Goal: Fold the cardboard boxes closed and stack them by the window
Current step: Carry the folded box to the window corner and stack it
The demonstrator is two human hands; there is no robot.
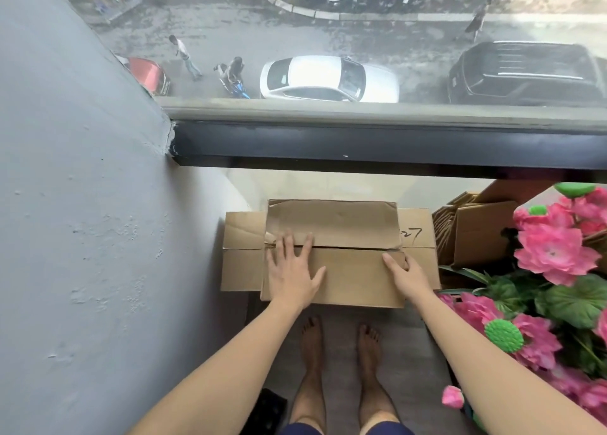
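Below the window sill (361, 145), top carton (331, 254) sits on lower carton (243, 257). Left hand (292, 270) pressed flat, fingers spread; right hand (405, 272) pinches flap corner. Advise: square edges before release.

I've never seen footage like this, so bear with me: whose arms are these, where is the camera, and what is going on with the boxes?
No machine here: a person wears one wide-angle camera on the head, looking down at their own arms and bare feet. They stand at a window above a street. On the floor below it lies a larger cardboard box, with a top cardboard box resting on it, flaps folded shut. The left hand lies flat, pressing across the flap seam. The right hand is at the right end of the near flap, fingers curled over its corner. More cardboard and pink artificial flowers stand to the right.
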